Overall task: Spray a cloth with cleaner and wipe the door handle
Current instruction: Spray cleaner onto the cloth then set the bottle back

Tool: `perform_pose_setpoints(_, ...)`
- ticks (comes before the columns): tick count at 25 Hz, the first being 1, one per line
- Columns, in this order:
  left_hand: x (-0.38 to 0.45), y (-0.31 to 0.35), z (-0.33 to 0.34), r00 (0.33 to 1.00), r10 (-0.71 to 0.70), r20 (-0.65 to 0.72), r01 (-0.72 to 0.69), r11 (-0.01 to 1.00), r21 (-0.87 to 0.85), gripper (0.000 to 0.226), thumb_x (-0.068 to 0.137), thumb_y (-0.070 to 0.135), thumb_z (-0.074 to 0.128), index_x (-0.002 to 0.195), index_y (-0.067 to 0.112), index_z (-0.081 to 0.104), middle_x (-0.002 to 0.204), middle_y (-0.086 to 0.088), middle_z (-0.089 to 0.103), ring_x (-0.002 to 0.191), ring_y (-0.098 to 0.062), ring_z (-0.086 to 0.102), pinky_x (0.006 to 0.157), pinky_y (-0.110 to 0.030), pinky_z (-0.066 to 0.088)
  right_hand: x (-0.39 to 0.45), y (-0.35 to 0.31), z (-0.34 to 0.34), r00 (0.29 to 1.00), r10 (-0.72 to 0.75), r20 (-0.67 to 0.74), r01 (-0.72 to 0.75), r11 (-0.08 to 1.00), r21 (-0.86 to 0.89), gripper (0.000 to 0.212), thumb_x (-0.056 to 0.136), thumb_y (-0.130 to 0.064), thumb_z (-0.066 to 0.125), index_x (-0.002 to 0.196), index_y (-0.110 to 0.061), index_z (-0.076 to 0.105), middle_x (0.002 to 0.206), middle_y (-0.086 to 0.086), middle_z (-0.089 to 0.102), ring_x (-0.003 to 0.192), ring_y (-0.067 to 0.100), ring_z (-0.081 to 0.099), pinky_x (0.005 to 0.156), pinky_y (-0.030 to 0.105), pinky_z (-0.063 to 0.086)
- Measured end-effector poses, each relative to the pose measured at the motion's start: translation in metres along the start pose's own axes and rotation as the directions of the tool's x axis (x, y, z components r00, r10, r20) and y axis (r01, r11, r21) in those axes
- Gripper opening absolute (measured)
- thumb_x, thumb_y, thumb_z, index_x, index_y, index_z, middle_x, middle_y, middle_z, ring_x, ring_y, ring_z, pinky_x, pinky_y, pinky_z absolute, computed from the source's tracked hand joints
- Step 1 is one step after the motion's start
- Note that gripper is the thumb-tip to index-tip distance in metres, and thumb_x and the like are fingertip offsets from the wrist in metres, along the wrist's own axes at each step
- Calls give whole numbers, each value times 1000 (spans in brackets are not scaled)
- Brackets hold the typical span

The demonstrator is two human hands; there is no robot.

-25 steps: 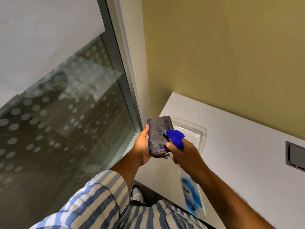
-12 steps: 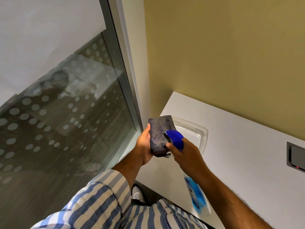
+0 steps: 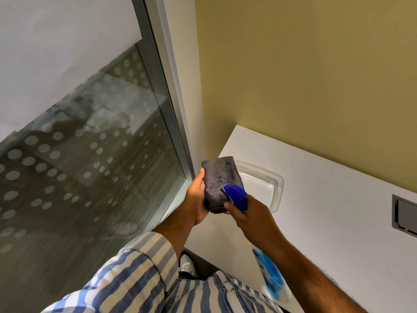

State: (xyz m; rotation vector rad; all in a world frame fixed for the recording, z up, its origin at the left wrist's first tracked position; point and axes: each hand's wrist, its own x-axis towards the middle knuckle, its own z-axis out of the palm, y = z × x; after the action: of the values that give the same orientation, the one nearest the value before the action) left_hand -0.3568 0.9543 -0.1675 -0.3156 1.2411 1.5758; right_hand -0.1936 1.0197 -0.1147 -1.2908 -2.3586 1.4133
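Note:
My left hand [image 3: 196,199] holds a folded grey cloth [image 3: 220,179] upright in front of me, thumb on its left edge. My right hand [image 3: 250,216] grips a spray bottle [image 3: 269,274] of blue cleaner by the neck, a finger at the trigger. Its blue nozzle head [image 3: 235,195] points at the cloth's lower face, almost touching it. My right forearm hides the middle of the bottle. No door handle is in view.
A clear plastic tray [image 3: 265,186] sits on the white counter [image 3: 327,199] just behind the cloth. A glass panel with frosted dots [image 3: 79,154] and its metal frame [image 3: 171,109] stand to the left. A dark wall plate [image 3: 405,213] is at right. My shoe [image 3: 186,264] shows below.
Both hands stay together at the tray. The cloth has tilted a little to the right, and the bottle's body has swung further under my right forearm.

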Motion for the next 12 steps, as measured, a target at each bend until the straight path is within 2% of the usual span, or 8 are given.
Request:
perform_pose_setpoints(2,0,0,1,1000,3,-2,-3,1000,6,56,108,67,35,130,27,67,124,-7,81,111,-29,80,96,-48,65,3,-5,-2,1000,9,13,-9,1000,10,28,98,-50,65,99,-24,54,77,-8,61,71,12,62,68,16,46)
perform_pose_setpoints(6,0,-1,2,1000,-8,11,9,1000,-1,58,109,66,34,131,24,68,121,-9,81,106,-29,81,78,-42,68,9,-15,-16,999,-43,-19,45,996,71,25,101,-47,64,98,-23,57,77,-5,64,70,12,64,68,16,47)
perform_pose_setpoints(8,1,-2,3,1000,-9,27,9,1000,2,59,109,66,34,133,24,68,123,-10,81,108,-30,80,77,-41,68,15,-19,-25,996,-72,-52,76,993,94,22,103,-42,63,100,-21,57,80,-1,65,72,13,64,68,17,49)
perform_pose_setpoints(12,4,-2,6,999,-22,24,22,1000,2,58,108,67,35,132,25,68,123,-9,81,110,-32,80,83,-45,68,24,-18,-33,997,-66,-43,68,996,64,24,104,-37,62,96,-16,59,83,7,67,78,23,67,75,27,55)
